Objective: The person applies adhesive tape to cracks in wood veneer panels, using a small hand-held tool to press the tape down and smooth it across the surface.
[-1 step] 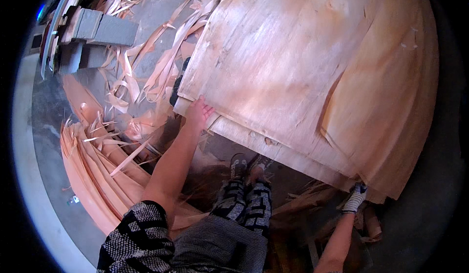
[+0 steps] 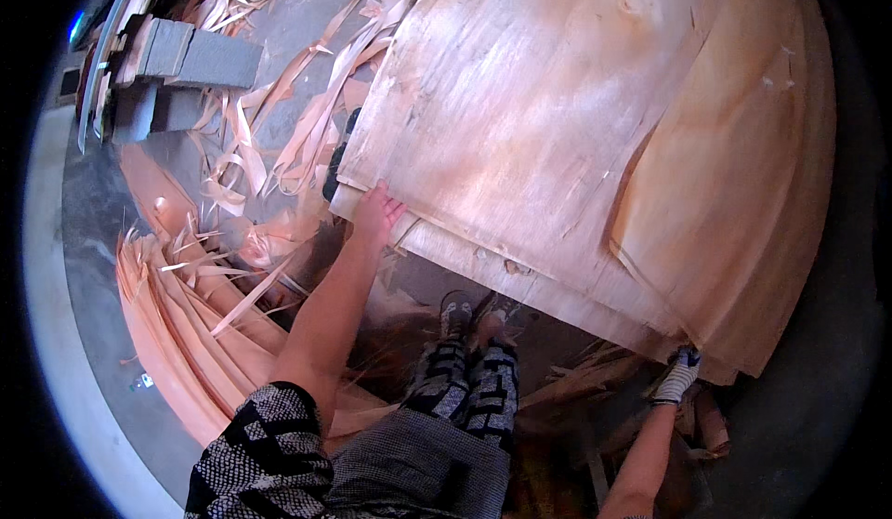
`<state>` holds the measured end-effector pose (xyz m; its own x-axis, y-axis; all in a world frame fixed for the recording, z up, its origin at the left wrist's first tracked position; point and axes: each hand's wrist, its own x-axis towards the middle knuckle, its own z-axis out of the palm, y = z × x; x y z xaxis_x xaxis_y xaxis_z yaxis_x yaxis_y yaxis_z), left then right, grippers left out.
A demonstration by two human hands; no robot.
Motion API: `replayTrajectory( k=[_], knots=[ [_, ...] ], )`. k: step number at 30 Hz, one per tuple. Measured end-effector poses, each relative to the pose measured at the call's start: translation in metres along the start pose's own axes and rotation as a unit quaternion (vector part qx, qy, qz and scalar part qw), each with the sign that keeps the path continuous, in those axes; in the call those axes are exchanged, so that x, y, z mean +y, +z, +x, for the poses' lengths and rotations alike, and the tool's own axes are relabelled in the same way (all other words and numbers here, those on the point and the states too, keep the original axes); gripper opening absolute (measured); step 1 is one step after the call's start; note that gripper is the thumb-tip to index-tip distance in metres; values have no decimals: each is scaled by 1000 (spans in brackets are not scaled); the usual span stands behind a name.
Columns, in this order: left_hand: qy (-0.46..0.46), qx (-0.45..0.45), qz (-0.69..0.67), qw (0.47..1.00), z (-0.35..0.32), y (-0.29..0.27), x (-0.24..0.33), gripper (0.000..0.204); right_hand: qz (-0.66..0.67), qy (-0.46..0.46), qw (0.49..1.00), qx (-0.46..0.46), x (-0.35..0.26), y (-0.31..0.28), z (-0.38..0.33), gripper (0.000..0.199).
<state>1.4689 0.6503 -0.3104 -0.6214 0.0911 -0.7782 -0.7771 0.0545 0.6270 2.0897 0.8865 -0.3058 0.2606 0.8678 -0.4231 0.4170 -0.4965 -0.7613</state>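
Observation:
Large thin sheets of wood veneer [image 2: 520, 138] lie stacked before me, pale tan with a knot and pinkish sheen. My left hand [image 2: 378, 214], bare, is closed on the near left corner of the top veneer sheet, its fingers curled at the edge. At the near right corner my right hand [image 2: 678, 377], in a striped white glove with dark fingertips, grips the edge of the veneer; its fingertips are partly hidden. A lower sheet sticks out toward me beneath the top one. Toward the right, a further veneer piece [image 2: 720, 184] overlaps with a curved, torn edge.
Bundled veneer offcuts [image 2: 177, 324] lie at my left, and loose curling strips [image 2: 246, 152] litter the concrete floor. Grey blocks [image 2: 216, 59] stand at the far left. My feet [image 2: 457, 310] are just short of the stack, with more scraps [image 2: 585, 380] by them.
The sheen on the top veneer sheet has shifted slightly. Both hands keep the same places on its edge.

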Motion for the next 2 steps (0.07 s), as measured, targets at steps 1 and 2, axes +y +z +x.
replayTrajectory(
  k=[1,2],
  knots=[
    [0,3,12,1000,-1,5,-3,49,35,2,999,10,-1,-7,-6,17],
    [-6,-1,23,1000,-2,10,-7,49,-26,31,999,11,-6,-16,-6,17]
  ],
)
